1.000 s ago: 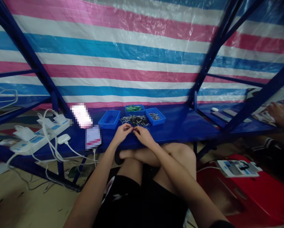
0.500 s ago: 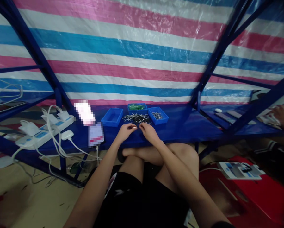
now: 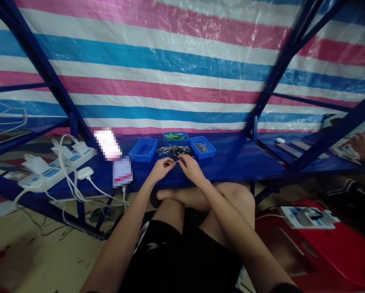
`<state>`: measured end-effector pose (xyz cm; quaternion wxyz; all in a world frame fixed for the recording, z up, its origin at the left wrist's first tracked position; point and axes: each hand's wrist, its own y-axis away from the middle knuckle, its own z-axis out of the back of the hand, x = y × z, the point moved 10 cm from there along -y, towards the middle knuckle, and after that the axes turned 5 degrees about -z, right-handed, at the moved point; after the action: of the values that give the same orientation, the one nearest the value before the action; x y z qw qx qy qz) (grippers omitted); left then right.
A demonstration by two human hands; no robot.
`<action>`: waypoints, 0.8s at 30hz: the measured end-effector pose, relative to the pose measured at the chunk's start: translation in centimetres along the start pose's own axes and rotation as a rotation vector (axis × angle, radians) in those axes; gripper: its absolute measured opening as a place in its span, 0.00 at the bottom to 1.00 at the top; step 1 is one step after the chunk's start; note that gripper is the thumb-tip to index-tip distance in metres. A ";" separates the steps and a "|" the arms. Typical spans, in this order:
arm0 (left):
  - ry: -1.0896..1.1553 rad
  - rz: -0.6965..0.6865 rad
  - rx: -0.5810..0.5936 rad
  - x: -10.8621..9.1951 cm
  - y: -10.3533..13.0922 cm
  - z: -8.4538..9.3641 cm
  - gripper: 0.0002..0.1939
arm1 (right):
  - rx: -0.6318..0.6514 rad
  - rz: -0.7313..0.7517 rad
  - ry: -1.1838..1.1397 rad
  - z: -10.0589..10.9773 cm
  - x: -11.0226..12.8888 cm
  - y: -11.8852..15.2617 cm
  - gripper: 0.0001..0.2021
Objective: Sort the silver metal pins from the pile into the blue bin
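Both my hands meet over the front of the blue table, fingers pinched around one thin, light-coloured stick-like piece (image 3: 175,162). My left hand (image 3: 162,169) grips its left end, and my right hand (image 3: 188,165) holds the right end. Just beyond the fingers lies a loose pile of thin black and silvery pieces (image 3: 173,151). A blue bin (image 3: 211,152) to the right of the pile holds more slim metallic pieces. Behind the pile is a blue bin (image 3: 176,143) with green items in it. Left of it sits an empty blue bin (image 3: 133,158). The small piece's exact kind cannot be made out.
On the left are a white power strip (image 3: 45,179) with chargers and trailing cables, and two pixelated phones, the nearer one (image 3: 122,171) plugged in. Blue metal frame posts (image 3: 269,77) rise at both sides. At right, another person's hand (image 3: 361,144) is visible above a red stool (image 3: 347,248).
My hands stay almost in place; the right fingers have lifted slightly and shifted left, and the thin piece now tilts upward to the right. The view has moved a little.
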<state>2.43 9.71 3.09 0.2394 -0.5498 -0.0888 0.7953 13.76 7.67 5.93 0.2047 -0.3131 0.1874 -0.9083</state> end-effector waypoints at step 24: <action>-0.094 -0.047 0.028 0.0 -0.2 -0.1 0.13 | 0.045 0.036 0.069 -0.8 -0.8 -0.2 0.06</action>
<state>2.61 9.87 3.18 0.2611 -0.5062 -0.1017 0.8156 13.78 8.40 4.99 0.2213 -0.2737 0.1796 -0.9186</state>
